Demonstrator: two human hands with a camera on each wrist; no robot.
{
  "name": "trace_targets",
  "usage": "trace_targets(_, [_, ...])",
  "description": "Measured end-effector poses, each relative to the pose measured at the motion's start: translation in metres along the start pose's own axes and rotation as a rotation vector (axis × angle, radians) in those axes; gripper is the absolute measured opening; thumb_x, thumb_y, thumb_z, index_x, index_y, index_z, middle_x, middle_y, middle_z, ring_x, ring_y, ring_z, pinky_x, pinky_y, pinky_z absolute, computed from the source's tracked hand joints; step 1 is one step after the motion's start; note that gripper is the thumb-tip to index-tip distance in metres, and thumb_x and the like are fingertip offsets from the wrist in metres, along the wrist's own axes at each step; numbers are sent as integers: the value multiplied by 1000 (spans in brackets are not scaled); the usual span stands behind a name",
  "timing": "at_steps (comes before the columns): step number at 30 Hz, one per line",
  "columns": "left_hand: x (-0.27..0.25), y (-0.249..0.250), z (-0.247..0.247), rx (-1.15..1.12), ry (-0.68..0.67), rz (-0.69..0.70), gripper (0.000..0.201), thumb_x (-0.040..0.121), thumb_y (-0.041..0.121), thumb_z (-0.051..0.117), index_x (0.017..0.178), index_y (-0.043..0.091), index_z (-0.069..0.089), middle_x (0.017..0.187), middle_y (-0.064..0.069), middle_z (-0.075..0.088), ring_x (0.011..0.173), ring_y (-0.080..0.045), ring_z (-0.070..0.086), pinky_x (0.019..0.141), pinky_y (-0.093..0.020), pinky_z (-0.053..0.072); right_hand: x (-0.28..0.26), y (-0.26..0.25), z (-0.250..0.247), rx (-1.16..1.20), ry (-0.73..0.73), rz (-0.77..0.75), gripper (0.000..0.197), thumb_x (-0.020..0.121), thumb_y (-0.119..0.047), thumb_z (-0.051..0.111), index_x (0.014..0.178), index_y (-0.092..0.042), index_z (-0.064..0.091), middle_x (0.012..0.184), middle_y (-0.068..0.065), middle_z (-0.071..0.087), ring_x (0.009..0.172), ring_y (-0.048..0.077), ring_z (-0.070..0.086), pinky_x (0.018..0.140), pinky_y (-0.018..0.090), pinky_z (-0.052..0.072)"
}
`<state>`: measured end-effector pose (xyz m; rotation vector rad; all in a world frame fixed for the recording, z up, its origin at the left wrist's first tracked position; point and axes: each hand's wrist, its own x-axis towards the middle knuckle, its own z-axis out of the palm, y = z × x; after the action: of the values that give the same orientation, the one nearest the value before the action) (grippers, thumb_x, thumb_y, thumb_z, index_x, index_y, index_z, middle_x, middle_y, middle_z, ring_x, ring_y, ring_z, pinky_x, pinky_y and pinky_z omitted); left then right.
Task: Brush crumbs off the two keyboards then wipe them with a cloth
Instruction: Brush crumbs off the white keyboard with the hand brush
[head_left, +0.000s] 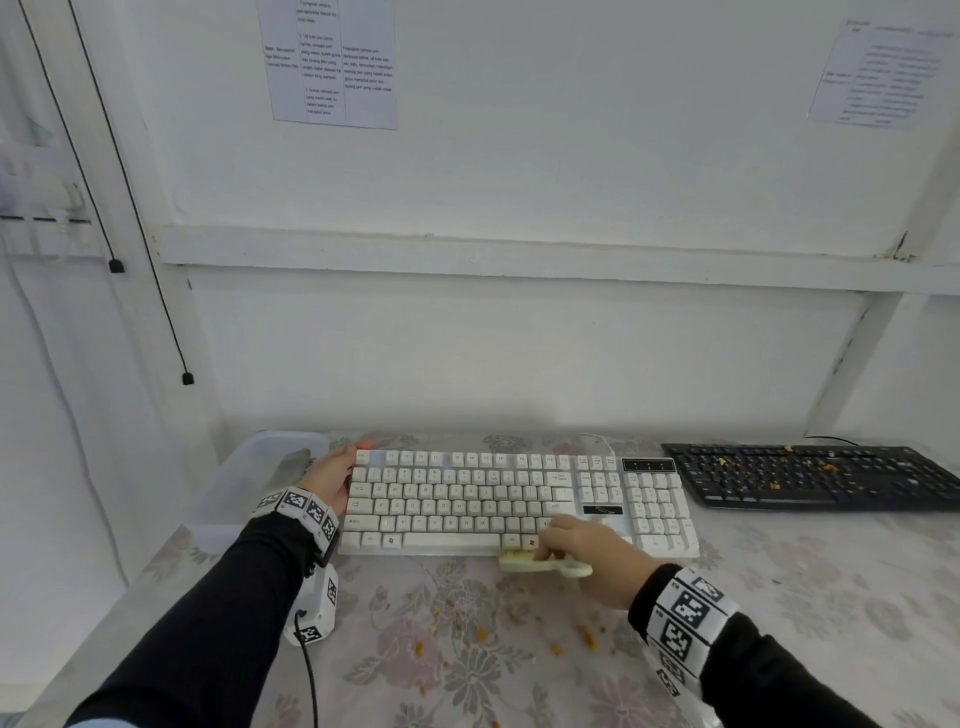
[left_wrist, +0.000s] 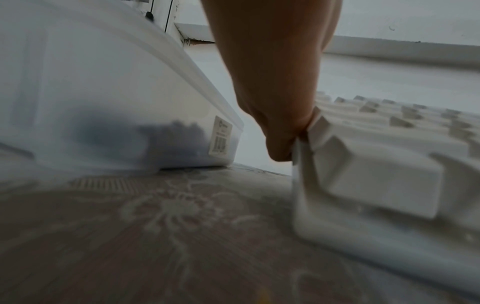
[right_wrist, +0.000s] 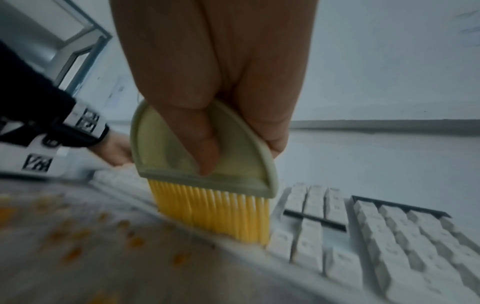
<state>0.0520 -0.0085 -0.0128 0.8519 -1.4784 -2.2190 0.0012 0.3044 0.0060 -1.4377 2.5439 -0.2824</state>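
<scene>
A white keyboard (head_left: 514, 499) lies in the middle of the flowered tablecloth. My left hand (head_left: 337, 475) grips its left end, thumb against the side edge (left_wrist: 298, 148). My right hand (head_left: 566, 545) holds a small pale-green brush (head_left: 540, 564) at the keyboard's front edge, below the right end of the space bar. In the right wrist view its yellow bristles (right_wrist: 213, 211) touch that front edge, and my thumb lies on the brush handle (right_wrist: 161, 144). A black keyboard (head_left: 815, 478) lies at the right with orange crumbs on its keys. No cloth is plainly visible.
Orange crumbs (head_left: 519, 629) are scattered on the tablecloth in front of the white keyboard. A translucent plastic box (head_left: 249, 483) stands just left of my left hand, with a dark shape inside (left_wrist: 168, 139). A white wall runs close behind both keyboards.
</scene>
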Motion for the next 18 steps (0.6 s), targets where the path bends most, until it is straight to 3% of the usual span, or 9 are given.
trace_targets(2, [-2, 1, 0, 1, -11, -2, 28, 102, 13, 32, 90, 9, 58, 82, -10, 58, 76, -21, 55, 65, -33, 44, -2, 0, 6, -11, -66, -19, 33, 83, 6, 49, 109, -12, 59, 96, -12, 39, 86, 6, 42, 84, 19, 42])
trace_targets(5, [-2, 1, 1, -19, -16, -1, 26, 102, 13, 32, 107, 3, 56, 88, -13, 59, 79, -23, 56, 66, -34, 45, -3, 3, -1, 27, -53, -4, 29, 85, 5, 45, 98, -16, 59, 83, -21, 36, 75, -4, 38, 81, 18, 42])
trace_targets(8, [-5, 2, 4, -15, 31, 20, 22, 101, 9, 34, 102, 2, 55, 79, -9, 54, 72, -20, 51, 64, -34, 45, 0, 11, -4, 6, 27, 13, 38, 83, 11, 39, 100, -16, 59, 83, -25, 33, 80, 2, 41, 84, 20, 42])
trace_targets(10, [-5, 2, 5, 15, 20, 17, 24, 102, 11, 33, 110, 5, 54, 78, -8, 54, 71, -19, 51, 62, -32, 44, 1, 14, 1, -13, -1, 3, 39, 82, 11, 40, 105, -13, 59, 83, -25, 31, 80, 3, 40, 82, 19, 41])
trace_targets(13, [-6, 3, 3, 25, 24, 2, 27, 102, 13, 32, 93, 9, 57, 79, -8, 53, 72, -19, 51, 62, -31, 43, -1, 14, 2, -13, -73, -2, 34, 84, 9, 40, 96, -16, 60, 80, -23, 33, 75, 0, 38, 72, 10, 35])
trace_targets(15, [-7, 3, 3, 38, 33, -4, 29, 102, 13, 33, 86, 12, 57, 79, -8, 53, 72, -19, 51, 62, -32, 43, -1, 17, -4, 22, -29, 14, 38, 85, 10, 39, 84, -24, 56, 80, -22, 35, 75, -2, 38, 69, 10, 33])
trace_targets(18, [-11, 5, 2, 33, 36, -11, 28, 102, 14, 34, 88, 11, 58, 84, -10, 56, 77, -22, 53, 65, -35, 46, 2, 22, -6, 20, 69, 49, 39, 84, 12, 38, 92, -19, 60, 82, -25, 35, 80, 2, 41, 74, 11, 35])
